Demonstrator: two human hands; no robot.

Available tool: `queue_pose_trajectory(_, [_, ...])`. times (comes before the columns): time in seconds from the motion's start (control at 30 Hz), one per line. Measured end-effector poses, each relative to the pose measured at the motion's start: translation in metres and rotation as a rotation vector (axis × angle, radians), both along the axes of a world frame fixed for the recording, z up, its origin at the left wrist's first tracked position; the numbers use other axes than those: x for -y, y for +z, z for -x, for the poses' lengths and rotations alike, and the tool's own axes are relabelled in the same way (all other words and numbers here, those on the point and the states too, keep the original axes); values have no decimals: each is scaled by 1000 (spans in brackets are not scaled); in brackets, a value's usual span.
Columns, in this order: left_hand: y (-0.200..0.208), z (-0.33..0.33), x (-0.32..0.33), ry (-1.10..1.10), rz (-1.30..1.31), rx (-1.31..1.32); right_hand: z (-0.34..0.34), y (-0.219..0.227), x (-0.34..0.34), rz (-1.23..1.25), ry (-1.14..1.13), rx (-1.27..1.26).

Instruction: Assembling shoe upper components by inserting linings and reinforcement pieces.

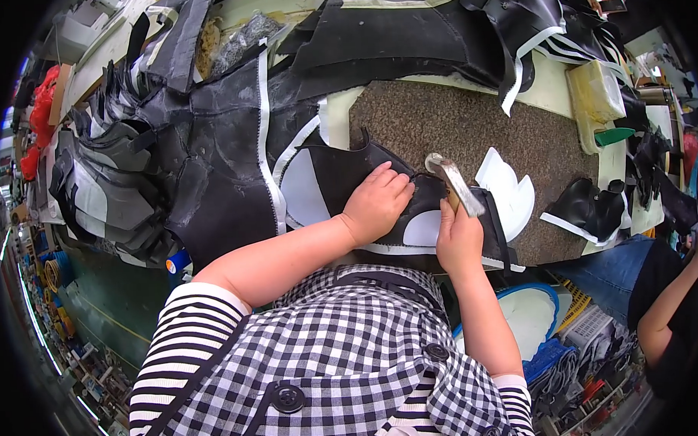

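My left hand (377, 205) lies on a black leather piece (347, 168), its fingers resting flat near a seam and pressing on the material. In my right hand (460, 243) is a hammer (460, 191), gripped by its wooden handle, its worn metal head tilted above the black piece. White backing patches show on the leather piece, one light grey patch (421, 229) between my hands. Just right of the hammer, a white curved piece (507, 193) sticks out beside the black leather. A brown speckled board (407, 112) lies under the work.
Stacked black and grey cut pieces (106, 188) crowd the left side. More black pieces with white edging (389, 40) lie at the back. A yellowish block (594, 94) and a small black piece (595, 209) are at right. Another person's arm (671, 307) shows at far right.
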State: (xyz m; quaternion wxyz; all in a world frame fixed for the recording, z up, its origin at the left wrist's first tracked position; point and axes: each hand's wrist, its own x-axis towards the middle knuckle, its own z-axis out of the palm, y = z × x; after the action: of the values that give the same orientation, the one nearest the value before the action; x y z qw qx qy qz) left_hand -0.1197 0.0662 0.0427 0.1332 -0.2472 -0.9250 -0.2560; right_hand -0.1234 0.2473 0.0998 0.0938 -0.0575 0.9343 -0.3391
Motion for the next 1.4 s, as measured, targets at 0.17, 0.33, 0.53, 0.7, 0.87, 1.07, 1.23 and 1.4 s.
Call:
queue_pose_trajectory(0.17, [-7, -3, 1, -4, -16, 16, 0, 7, 3, -102, 23, 93])
queue_pose_trajectory(0.33, [-5, -2, 0, -6, -7, 4, -7, 0, 3, -94, 35, 62])
queue_pose_trajectory(0.53, [-3, -2, 0, -12, 20, -2, -7, -3, 5, -104, -29, 57])
queue_pose_trajectory(0.7, [-2, -1, 1, -4, 58, -38, -8, 7, 3, 18, -81, -41])
queue_pose_trajectory(0.87, [-2, -1, -2, -2, 56, -71, -1, 7, -1, -99, -96, 141])
queue_pose_trajectory(1.07, [3, -3, -8, -8, 52, -59, 10, 15, 4, -83, -52, 156])
queue_pose_trajectory(1.23, [6, -19, -2, 68, 202, -4, 32, 61, -41, 31, -143, -14])
queue_pose_trajectory(1.4, [24, -50, -18, 197, 245, 22, 103, 16, -159, -233, -254, -222])
